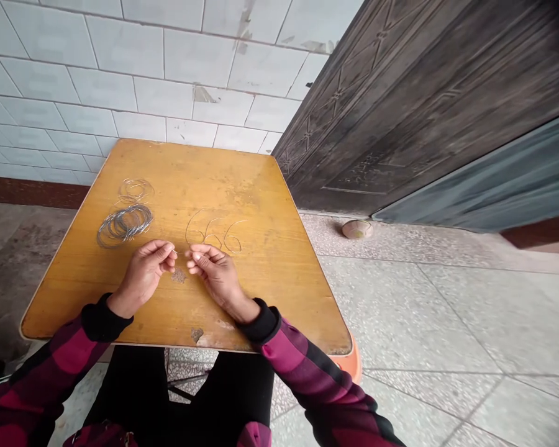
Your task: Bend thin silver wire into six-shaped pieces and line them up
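Between the thumb and fingertips of my left hand (pixel 144 273) is a short piece of thin wire (pixel 177 252), which points toward the other hand. My right hand (pixel 217 273) is closed in a pinch at the wire's other side; the fingers hide most of that end. Just beyond my right hand lie three curled wire pieces (pixel 233 236), each with a round loop and a longer tail. A thick coil of grey wire (pixel 125 225) rests beyond my left hand. Behind it is a looser, thinner coil of wire (pixel 136 191).
The yellow wooden table (pixel 261 298) has worn patches and stands against a white tiled wall (pixel 190 62). To the right are a dark carved wooden door (pixel 372 124) and a rounded stone (pixel 357 229) on the floor. An orange stool (pixel 355 363) shows under the right corner.
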A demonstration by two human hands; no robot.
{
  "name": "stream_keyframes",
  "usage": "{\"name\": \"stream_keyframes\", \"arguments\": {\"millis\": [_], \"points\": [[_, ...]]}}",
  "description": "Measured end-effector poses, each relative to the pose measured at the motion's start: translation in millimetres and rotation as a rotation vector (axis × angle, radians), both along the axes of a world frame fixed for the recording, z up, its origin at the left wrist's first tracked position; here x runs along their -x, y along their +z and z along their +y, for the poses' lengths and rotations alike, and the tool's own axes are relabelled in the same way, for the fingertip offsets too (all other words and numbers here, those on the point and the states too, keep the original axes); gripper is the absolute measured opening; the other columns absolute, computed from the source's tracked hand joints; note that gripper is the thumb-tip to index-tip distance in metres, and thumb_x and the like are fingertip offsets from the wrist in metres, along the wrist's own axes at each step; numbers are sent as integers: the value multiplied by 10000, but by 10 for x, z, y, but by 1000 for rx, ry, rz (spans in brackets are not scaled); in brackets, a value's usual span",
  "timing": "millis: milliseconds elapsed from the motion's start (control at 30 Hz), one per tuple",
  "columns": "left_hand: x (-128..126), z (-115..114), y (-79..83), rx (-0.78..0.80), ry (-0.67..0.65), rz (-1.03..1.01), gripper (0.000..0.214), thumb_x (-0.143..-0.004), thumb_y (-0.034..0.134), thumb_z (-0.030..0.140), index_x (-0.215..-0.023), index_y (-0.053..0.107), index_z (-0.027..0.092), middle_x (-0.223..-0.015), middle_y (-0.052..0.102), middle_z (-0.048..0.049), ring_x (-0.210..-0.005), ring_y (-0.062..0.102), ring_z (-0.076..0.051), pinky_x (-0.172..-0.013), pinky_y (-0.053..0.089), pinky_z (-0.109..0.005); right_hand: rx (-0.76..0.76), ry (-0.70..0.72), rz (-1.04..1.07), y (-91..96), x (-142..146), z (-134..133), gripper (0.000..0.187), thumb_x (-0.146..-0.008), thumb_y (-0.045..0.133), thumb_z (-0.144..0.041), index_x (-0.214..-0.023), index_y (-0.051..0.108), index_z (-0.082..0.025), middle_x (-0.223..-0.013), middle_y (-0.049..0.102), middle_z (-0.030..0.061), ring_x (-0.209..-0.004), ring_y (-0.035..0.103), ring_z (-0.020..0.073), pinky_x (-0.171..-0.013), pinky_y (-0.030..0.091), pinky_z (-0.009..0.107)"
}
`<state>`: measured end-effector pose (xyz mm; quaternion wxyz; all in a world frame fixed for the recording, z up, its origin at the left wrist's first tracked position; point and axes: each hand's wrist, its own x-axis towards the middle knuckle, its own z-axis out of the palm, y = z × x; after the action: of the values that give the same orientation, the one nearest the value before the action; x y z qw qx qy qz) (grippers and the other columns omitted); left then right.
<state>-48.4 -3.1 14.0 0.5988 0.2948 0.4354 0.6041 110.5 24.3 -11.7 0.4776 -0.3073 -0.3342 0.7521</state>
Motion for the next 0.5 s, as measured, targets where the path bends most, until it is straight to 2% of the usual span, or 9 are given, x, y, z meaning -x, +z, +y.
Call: {"name": "stream_keyframes", "arguments": {"millis": [100, 200, 300, 500], "points": [[-37, -26, -2, -29, -6, 18, 295, -648, 837, 366, -734, 658, 148, -658, 641, 3, -592, 570, -101, -540, 460, -220, 95, -32, 64, -7, 31, -34, 276, -636, 877, -328, -764, 680, -184, -708, 709, -37, -563, 647, 52, -515, 548, 123], [-74, -52, -19, -51, -33, 77, 275, -682, 820, 365, -720, 670, 138, -669, 652, -7, -590, 577, -100, -553, 472, -224, 176, 24, 115, 13, 17, -46, 295, -638, 880, -322, -793, 683, -166, -744, 742, -17, -561, 666, 52, -524, 563, 111], [-88, -57, -38, -53, -66, 88, 265, -691, 817, 359, -725, 693, 129, -670, 655, -16, -591, 583, -104, -555, 483, -227, 184, 35, 182, 53, -2, -62, 258, -670, 867, -271, -823, 701, -146, -807, 768, 5, -601, 694, 55, -569, 580, 103], [-23, -9, -6, -40, -100, -135, 228, -677, 838, 309, -746, 696, 144, -811, 725, -44, -661, 633, -109, -555, 495, -199, 202, 92, 270, 117, -47, -41, 162, -752, 798, -165, -899, 731, -145, -832, 782, 24, -749, 743, 90, -715, 610, 145]]}}
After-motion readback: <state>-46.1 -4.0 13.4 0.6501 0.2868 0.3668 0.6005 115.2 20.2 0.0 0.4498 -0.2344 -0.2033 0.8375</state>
